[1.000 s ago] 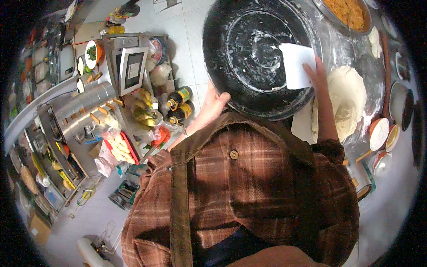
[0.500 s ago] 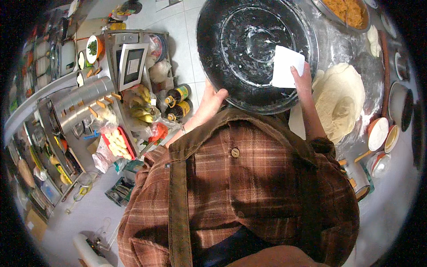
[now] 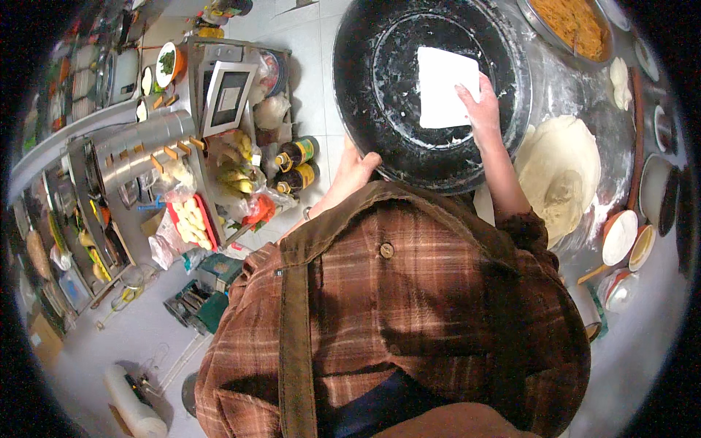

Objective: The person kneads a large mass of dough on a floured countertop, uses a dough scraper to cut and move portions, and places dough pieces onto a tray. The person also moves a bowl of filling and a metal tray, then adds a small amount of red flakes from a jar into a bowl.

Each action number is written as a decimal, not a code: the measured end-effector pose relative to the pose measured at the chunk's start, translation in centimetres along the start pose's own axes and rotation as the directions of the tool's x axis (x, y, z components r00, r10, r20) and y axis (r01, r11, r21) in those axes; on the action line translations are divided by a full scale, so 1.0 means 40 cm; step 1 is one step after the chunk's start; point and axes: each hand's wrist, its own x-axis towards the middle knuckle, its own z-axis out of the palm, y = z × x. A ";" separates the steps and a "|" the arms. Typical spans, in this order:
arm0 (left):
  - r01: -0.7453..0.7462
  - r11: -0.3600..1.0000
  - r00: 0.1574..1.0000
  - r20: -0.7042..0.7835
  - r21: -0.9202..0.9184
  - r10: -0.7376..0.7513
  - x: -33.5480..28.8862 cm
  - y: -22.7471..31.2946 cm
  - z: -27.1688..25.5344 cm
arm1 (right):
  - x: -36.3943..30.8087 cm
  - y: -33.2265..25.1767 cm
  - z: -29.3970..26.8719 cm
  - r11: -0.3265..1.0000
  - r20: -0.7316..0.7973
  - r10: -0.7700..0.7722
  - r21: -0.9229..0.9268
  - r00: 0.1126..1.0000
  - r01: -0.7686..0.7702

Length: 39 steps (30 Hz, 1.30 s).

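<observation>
A large round black basin (image 3: pixel 398 157), its inside smeared with white flour and dough residue, is tilted up in front of me. My left hand (image 3: pixel 355 166) grips its near left rim, thumb on the inner side and fingers hidden behind. In my right hand (image 3: pixel 483 109) is a flat white dough scraper (image 3: pixel 447 87), pinched at its right edge and held over the basin's inside. Whether the scraper touches the basin I cannot tell. To the right of the basin, a big pale mass of dough (image 3: pixel 577 157) lies on the floured worktop (image 3: pixel 617 139).
Along the right are a bowl of orange shredded filling (image 3: pixel 573 25), a rolling pin (image 3: pixel 636 139), a bowl of white flour (image 3: pixel 620 237) and a dark pot (image 3: pixel 659 193). On the left stand dark bottles (image 3: pixel 296 164), bananas (image 3: pixel 237 175) and a red tray of pale pieces (image 3: pixel 193 223).
My right hand has moved the scraper left and farther from me across the basin. The basin appears shifted slightly right, and my left hand keeps its hold on the rim.
</observation>
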 end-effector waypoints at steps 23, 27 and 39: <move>-0.109 0.938 0.928 -0.371 -0.329 -0.022 -0.400 -0.077 -0.279 | -0.194 -0.047 0.171 0.932 0.248 -0.037 -0.342 0.968 0.123; -0.186 0.964 0.906 -0.413 -0.189 0.094 -0.600 -0.123 -0.392 | -0.321 -0.034 0.355 0.907 0.404 -0.062 -0.358 0.913 0.220; -0.200 0.976 0.691 -0.718 -0.080 0.083 -0.864 -0.346 -0.481 | -0.551 0.053 0.795 0.966 0.841 -0.156 0.020 0.518 0.258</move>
